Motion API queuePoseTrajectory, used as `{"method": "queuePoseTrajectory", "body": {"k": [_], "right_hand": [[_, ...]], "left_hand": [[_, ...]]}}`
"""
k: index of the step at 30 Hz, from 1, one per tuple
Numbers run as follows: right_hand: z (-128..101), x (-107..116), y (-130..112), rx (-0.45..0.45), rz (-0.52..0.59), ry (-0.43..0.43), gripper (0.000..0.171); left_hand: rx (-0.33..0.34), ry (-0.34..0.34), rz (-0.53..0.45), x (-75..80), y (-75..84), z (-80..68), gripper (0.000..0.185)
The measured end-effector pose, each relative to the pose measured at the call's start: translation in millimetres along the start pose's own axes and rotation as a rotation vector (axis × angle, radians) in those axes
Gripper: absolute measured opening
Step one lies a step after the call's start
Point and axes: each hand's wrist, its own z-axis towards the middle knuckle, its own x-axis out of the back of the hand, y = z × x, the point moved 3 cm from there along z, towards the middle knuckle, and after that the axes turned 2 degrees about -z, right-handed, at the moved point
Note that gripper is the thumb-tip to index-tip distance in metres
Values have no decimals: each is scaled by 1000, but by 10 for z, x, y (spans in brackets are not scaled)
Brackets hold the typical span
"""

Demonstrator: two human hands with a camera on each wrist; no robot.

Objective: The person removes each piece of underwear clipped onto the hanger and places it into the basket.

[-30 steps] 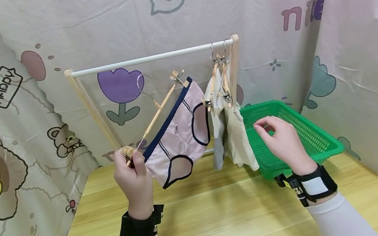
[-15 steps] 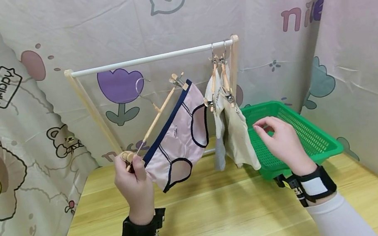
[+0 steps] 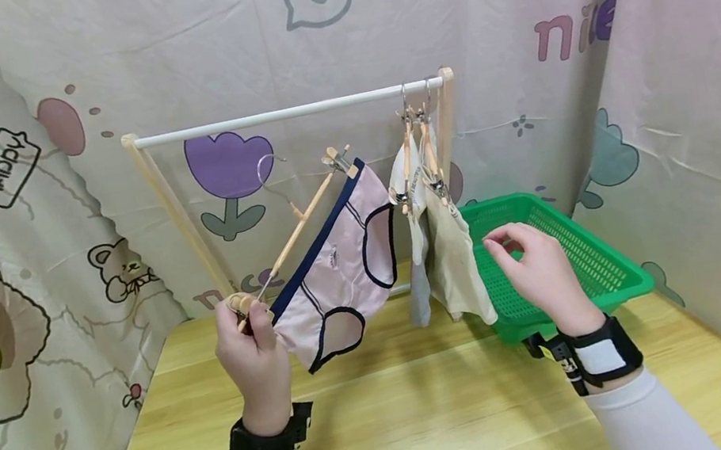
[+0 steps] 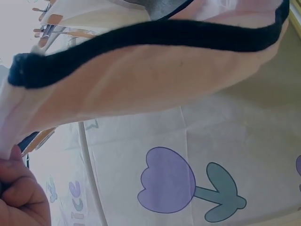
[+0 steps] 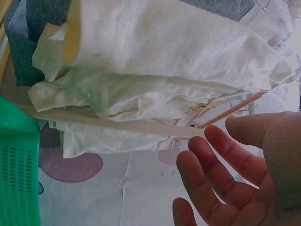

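Note:
My left hand [image 3: 256,364] pinches the lower clip end of a wooden clip hanger [image 3: 298,216], which slants up to the right. From it hang pink underpants [image 3: 331,262] with a navy waistband and navy leg trim; the other clip grips the waistband's upper corner. The hanger's metal hook is free of the rail. In the left wrist view the pink fabric [image 4: 141,89] fills the upper half, beside my fingers [image 4: 21,193]. My right hand [image 3: 538,270] hovers in front of the green basket, fingers loosely bent and holding nothing. Pale garments [image 5: 155,52] hang near it in the right wrist view.
A small rack with a white rail [image 3: 283,115] stands on the wooden table [image 3: 396,428]. Two clip hangers with pale shorts [image 3: 457,264] hang at its right end. The green basket [image 3: 630,278] stands to the right. Printed curtains enclose the back and sides.
My left hand has sunk slightly and drifted a little left, bringing the hanger and pink underpants down with it. The right hand stays in place. The hanging shorts barely shift.

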Motion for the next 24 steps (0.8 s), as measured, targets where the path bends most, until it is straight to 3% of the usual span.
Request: {"method": "queuePoseTrajectory", "body": {"k": [11, 19, 24], "right_hand": [[-6, 6, -1, 32, 2, 13, 20], [-8, 20, -21, 34, 6, 11, 20], [-4, 36, -34, 32, 12, 13, 20]], "left_hand": [[-6, 38, -57, 69, 99, 50, 23], [-2, 60, -158, 132, 155, 94, 31], [0, 59, -224, 161, 179, 102, 22]]}}
